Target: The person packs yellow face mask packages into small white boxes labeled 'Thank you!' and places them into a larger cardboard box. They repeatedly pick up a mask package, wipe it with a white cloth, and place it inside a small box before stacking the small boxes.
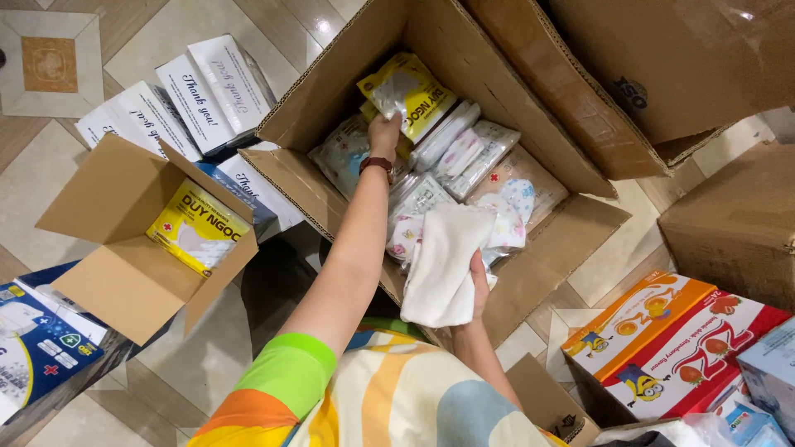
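Inside the big box (530,273), the left hand (383,132) pinches a yellow pack (406,93), its fingertips hidden behind the pack's lower edge. Closer in, the right hand (478,285) grips a folded white cloth (443,265) over the box's near flap. Clear-wrapped packs (464,153) fill the box. Another yellow pack (197,228) lies in the small box (124,281) at left; the blue cartons (37,343) are cut off.

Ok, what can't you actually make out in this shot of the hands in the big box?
- Left hand fingertips: buried among the clear packets in the big cardboard box; the grip is unclear, head view.
- Right hand palm: covered by the white cloth it holds.
- Box bottom: hidden under packets.
- Small open box: flaps hide all but one yellow packet.
- Blue cartons: cut off by the left edge.
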